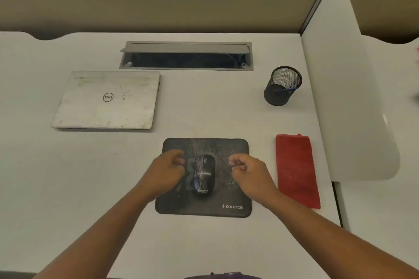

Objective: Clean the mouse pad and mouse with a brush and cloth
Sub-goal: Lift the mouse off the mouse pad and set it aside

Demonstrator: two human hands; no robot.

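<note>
Mouse (203,173) lies between curled, seemingly empty left hand (166,171) and right hand (248,173).

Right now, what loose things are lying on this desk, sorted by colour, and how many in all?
Black: 3, the mouse pad, the mouse on it, and the mesh pen cup.
Red: 1, the folded cloth.
Silver: 1, the closed laptop.
Total: 5.
A blue item lies inside the cup, too small to identify, so it is not counted.
</note>
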